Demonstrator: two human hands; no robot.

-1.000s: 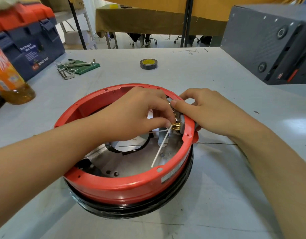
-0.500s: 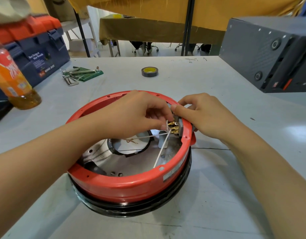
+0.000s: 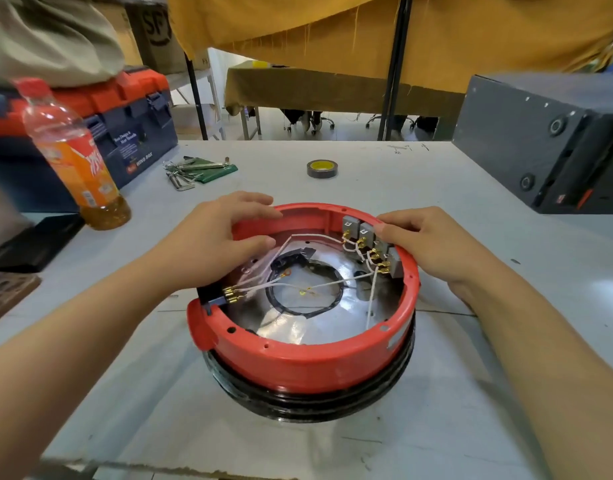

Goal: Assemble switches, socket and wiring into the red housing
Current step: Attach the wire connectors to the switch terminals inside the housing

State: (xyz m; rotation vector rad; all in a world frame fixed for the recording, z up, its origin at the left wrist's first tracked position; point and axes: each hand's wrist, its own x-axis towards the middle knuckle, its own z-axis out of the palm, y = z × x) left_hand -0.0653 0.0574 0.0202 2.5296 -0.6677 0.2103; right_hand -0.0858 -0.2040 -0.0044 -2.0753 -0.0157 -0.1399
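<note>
The round red housing (image 3: pixel 308 362) sits on a black ring in front of me on the grey table. Several grey switches (image 3: pixel 362 233) with brass terminals line its far right inner wall. White wires (image 3: pixel 319 287) run from them across the shiny metal floor to a black socket (image 3: pixel 217 299) with brass terminals at the near left wall. My left hand (image 3: pixel 215 240) grips the far left rim, thumb inside and fingers over the top. My right hand (image 3: pixel 426 240) holds the right rim, its fingertips touching the switches.
An orange drink bottle (image 3: pixel 76 157) stands at the left. Behind it is a blue and orange toolbox (image 3: pixel 132 123). Hex keys on a green pouch (image 3: pixel 197 169) and a roll of tape (image 3: pixel 321 168) lie farther back. A dark grey box (image 3: pixel 544 140) stands at the right.
My left hand has left the switch terminals and moved to the left rim. The housing has turned, bringing the socket and its wires into sight. My head has tilted up.
</note>
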